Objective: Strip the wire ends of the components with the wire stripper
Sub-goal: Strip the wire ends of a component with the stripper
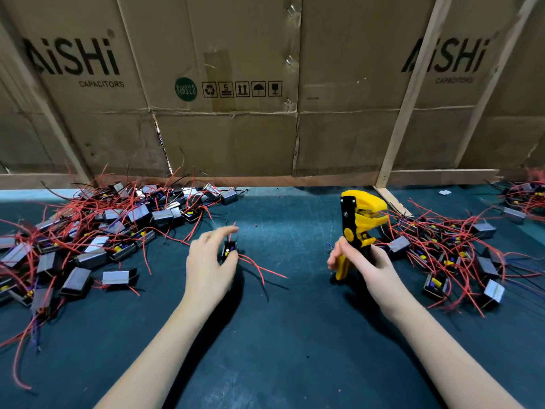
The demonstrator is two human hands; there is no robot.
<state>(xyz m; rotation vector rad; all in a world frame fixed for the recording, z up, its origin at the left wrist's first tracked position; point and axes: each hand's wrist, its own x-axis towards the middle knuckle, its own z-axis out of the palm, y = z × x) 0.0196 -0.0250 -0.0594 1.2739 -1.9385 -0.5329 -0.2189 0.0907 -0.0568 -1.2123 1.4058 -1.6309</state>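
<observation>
Stripper [358, 228] stands upright in your right hand [361, 265], fingers curled round its yellow-and-black handles, its head well apart from the work. Your left hand [209, 259] holds one small black component [229, 250] between thumb and fingers just above the dark mat [280, 349], index finger extended, its red wires [259, 268] trailing right. Further components lie heaped at left [88, 231] and at right [451, 246], before a cardboard wall [236, 137].
</observation>
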